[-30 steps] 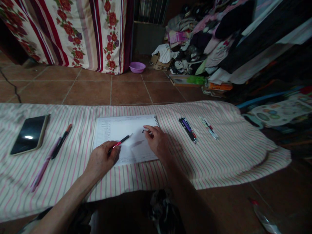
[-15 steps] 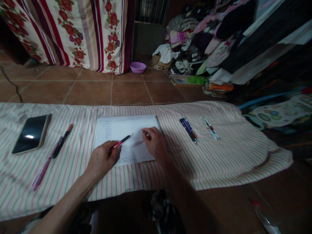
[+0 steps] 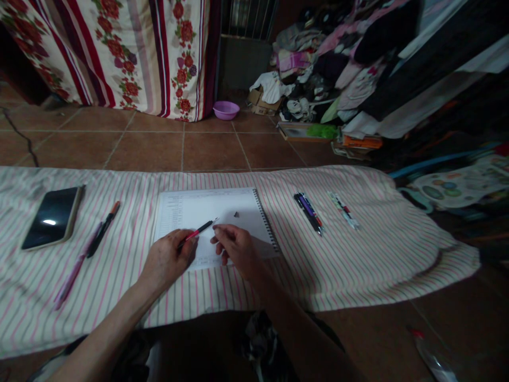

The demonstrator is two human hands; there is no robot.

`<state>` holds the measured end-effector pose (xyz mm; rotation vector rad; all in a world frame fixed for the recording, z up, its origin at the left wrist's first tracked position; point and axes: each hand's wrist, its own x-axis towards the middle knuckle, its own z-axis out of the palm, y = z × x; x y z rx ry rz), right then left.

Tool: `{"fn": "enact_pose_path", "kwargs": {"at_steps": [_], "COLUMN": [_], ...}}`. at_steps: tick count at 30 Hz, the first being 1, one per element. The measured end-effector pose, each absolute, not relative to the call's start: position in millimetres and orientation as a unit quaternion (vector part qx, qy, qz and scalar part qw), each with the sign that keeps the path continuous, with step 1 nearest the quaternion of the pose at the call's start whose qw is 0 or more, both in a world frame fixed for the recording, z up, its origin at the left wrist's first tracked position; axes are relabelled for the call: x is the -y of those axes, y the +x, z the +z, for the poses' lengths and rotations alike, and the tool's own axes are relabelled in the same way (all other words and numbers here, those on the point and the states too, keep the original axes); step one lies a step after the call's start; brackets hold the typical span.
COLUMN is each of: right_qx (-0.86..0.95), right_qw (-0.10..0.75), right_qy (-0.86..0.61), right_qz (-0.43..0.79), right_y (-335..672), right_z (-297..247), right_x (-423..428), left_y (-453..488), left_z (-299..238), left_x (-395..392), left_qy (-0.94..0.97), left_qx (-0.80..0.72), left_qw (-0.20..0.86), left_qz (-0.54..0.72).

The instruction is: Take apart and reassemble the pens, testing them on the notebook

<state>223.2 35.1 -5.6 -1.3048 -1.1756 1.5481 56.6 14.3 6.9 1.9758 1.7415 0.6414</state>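
Observation:
My left hand is closed around a red and black pen, whose thin bare tip points up and to the right. Below the pen lies a spiral-bound notebook with a white page and a printed grid along its left side. Just right of the pen tip is my right hand, fingers loosely bent and apart, with nothing visible in them. A small dark piece, perhaps the pen's tip cone, rests on the page beyond my right hand.
Right of the notebook lie several pens and a white patterned pen group. On the left are a phone, a black and orange pen and a purple pen. A striped cloth covers the surface.
My right hand has let go of the small dark piece, which now lies on the page, and has moved left and toward me, close to the pen tip. My left hand stays put.

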Motion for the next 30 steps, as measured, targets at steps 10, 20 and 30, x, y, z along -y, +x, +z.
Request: {"fn": "enact_pose_path", "kwargs": {"at_steps": [10, 20, 30], "right_qx": [0.351, 0.256, 0.175], "right_qw": [0.424, 0.455, 0.495], "right_qy": [-0.478, -0.499, -0.475], "right_qz": [0.684, 0.691, 0.706], "right_y": [211.3, 208.3, 207.9], "right_z": [-2.2, 3.2, -4.6], "right_x": [-32.3, -35.0, -43.9], "left_y": [59.3, 55.3, 58.6], "left_z": [11.7, 9.3, 25.2], "left_x": [-11.0, -13.4, -13.2], "left_qy": [0.745, 0.668, 0.291], "left_qx": [-0.612, -0.629, -0.543], "left_qw": [0.19, 0.277, 0.612], "left_qz": [0.184, 0.286, 0.496]}}
